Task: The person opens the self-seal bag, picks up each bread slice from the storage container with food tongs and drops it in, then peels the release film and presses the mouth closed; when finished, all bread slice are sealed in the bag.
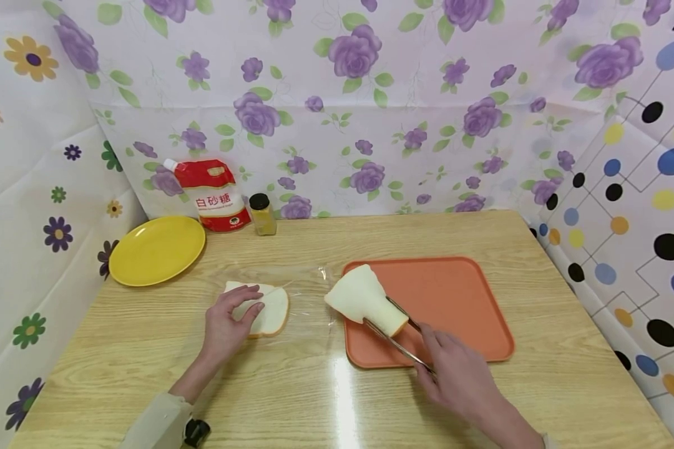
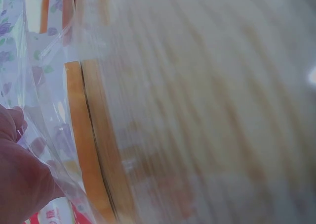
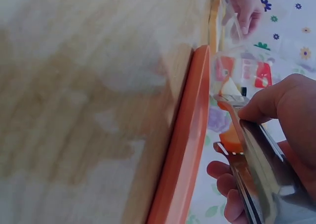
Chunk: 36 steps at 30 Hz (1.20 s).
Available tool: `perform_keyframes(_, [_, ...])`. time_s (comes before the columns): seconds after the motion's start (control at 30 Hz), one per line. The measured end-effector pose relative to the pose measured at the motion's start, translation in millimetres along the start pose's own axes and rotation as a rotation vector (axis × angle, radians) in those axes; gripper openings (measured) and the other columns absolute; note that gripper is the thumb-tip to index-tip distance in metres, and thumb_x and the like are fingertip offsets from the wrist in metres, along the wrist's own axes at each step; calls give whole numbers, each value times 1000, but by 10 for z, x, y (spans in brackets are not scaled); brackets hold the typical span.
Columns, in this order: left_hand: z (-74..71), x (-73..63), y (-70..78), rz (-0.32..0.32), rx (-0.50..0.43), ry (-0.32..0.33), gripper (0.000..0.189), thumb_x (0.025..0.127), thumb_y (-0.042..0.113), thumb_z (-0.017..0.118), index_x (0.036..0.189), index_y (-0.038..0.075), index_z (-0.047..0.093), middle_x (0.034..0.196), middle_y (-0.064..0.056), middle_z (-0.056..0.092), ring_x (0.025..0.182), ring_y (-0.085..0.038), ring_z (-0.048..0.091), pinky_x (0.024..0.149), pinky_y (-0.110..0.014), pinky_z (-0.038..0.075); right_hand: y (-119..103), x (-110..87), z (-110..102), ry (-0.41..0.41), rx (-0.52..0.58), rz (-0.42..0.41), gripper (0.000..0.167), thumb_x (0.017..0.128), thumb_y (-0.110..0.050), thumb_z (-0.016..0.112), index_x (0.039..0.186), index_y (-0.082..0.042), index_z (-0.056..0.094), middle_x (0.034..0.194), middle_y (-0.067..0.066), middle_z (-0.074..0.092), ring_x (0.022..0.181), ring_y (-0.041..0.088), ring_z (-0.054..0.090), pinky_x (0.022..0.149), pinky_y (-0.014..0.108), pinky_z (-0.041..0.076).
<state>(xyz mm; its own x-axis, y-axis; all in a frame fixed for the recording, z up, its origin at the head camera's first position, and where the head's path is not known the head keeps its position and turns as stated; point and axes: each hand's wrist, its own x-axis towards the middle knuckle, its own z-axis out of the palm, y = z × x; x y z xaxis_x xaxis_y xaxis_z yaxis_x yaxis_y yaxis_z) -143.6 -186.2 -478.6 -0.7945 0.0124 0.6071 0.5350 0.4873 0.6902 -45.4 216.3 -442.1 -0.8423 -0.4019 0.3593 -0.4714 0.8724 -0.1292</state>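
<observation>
My left hand (image 1: 247, 304) rests on a clear plastic bag (image 1: 300, 299) lying on the wooden table, its fingers curled and pinching the film over a white bread slice (image 1: 272, 312) inside. The slices' brown crust (image 2: 86, 150) shows through the plastic beside my left-hand fingers (image 2: 15, 155). My right hand (image 1: 435, 352) grips metal tongs (image 1: 395, 340), which clamp another bread slice (image 1: 362, 298) in the air over the left edge of the orange tray (image 1: 455, 299). The tongs (image 3: 256, 169) and the tray's rim (image 3: 185, 150) fill the right wrist view.
A yellow plate (image 1: 157, 251) sits at the table's back left. Behind it lean a red and white sugar pouch (image 1: 216, 194) and a small jar of yellow spice (image 1: 263, 214). Flowered and dotted sheets wall in the table on three sides.
</observation>
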Motion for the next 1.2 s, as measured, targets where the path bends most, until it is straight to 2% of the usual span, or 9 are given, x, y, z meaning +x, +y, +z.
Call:
perform_keyframes(0.2, [3, 6, 12, -9, 1, -4, 24, 73, -15, 81, 93, -4, 75, 104, -20, 72, 106, -41, 62, 97, -12, 37, -6, 98, -24, -48, 4, -64, 55, 83, -20, 77, 129, 4, 60, 107, 12, 71, 94, 27, 68, 57, 36, 57])
perform_keyframes(0.47, [-5, 11, 23, -8, 5, -9, 23, 73, -15, 81, 93, -4, 75, 104, -20, 72, 106, -41, 62, 98, -12, 36, -25, 293, -38, -115, 23, -137, 51, 88, -23, 78, 129, 0, 59, 107, 9, 70, 86, 22, 66, 56, 33, 53])
perform_keyframes(0.77, [0, 4, 33, -17, 11, -12, 23, 74, -14, 81, 93, -4, 75, 104, -19, 72, 107, -40, 62, 97, -12, 36, -52, 535, -43, -173, 12, -261, 48, 91, -25, 75, 130, -4, 56, 89, -2, 62, 70, 15, 51, 53, 26, 44])
perform_keyframes(0.97, [-4, 5, 37, -23, 6, -10, 23, 74, -14, 81, 93, -4, 75, 105, -20, 72, 108, -40, 61, 98, -12, 36, -79, 721, -4, -222, 12, -320, 46, 95, -28, 70, 130, -2, 55, 93, 2, 64, 75, 19, 56, 54, 28, 47])
perform_keyframes(1.2, [-10, 4, 43, -25, 5, -9, 23, 74, -15, 80, 94, -4, 75, 105, -20, 72, 108, -40, 61, 98, -14, 36, -161, 931, 45, -268, 31, -362, 43, 95, -28, 71, 127, -5, 53, 93, 0, 62, 75, 17, 56, 55, 28, 48])
